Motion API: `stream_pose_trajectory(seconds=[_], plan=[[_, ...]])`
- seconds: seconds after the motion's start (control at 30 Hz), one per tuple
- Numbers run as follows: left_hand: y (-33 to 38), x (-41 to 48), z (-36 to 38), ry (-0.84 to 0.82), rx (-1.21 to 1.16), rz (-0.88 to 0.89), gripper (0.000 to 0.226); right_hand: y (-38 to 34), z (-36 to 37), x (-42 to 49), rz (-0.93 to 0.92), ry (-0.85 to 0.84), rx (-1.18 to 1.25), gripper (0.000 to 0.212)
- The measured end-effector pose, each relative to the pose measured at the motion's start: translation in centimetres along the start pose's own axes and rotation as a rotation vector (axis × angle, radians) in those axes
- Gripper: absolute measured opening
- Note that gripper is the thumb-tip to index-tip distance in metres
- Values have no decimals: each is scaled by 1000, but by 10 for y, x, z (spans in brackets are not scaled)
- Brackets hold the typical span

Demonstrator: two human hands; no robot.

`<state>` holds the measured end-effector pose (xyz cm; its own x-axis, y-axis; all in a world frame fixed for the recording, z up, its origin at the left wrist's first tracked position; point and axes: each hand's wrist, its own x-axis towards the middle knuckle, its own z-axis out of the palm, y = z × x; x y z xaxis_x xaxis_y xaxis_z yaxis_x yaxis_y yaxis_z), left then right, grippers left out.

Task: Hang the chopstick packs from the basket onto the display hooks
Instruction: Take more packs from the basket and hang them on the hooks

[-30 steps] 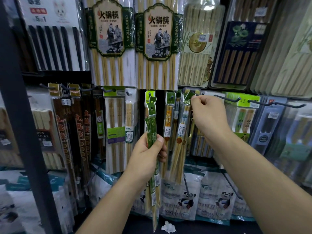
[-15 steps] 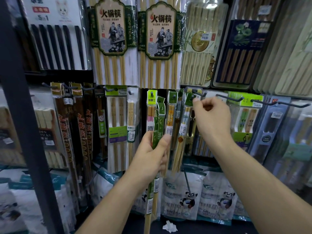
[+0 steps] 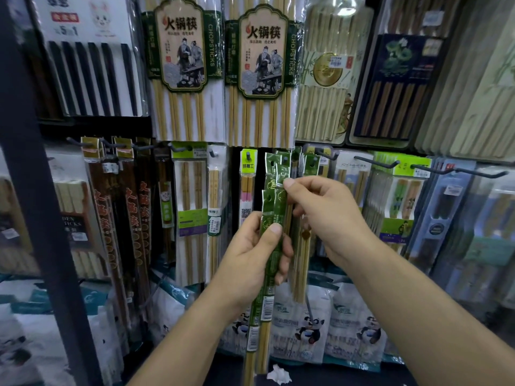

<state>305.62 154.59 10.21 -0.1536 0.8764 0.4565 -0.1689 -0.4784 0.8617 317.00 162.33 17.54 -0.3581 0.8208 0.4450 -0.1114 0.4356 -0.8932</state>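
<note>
My left hand (image 3: 252,256) grips a bundle of narrow green chopstick packs (image 3: 271,210) upright in front of the display wall. My right hand (image 3: 320,215) pinches the top part of one green pack in that bundle between thumb and forefinger. Just behind the bundle, similar green-topped packs (image 3: 310,164) hang on a display hook. Bare dark hooks (image 3: 376,162) stick out to the right. The basket is out of view.
Larger chopstick packs (image 3: 181,68) hang in the upper row, brown packs (image 3: 133,207) at the left, and panda-printed bags (image 3: 309,327) lean on the shelf below. A dark upright post (image 3: 41,196) stands at the left. A crumpled white scrap (image 3: 278,374) lies on the shelf.
My right hand left the hook with the hanging packs and came down-left onto the bundle in my left hand. The bundle shifted slightly right and up.
</note>
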Motion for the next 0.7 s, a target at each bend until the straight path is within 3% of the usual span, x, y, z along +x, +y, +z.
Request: stream_pose_trajectory(seconds=[0.13, 0.3, 0.5, 0.7], plan=[[-2, 1, 1, 23, -29, -4, 16, 0, -2, 1, 8, 17, 12, 22], [-6, 6, -5, 241, 71, 10, 17, -3, -17, 21, -50, 248, -155, 35], [0, 5, -6, 223, 116, -2, 17, 3, -19, 31, -110, 261, -212, 55], [1, 3, -5, 213, 204, 0, 26, 7, -21, 34, -166, 309, -215, 53]])
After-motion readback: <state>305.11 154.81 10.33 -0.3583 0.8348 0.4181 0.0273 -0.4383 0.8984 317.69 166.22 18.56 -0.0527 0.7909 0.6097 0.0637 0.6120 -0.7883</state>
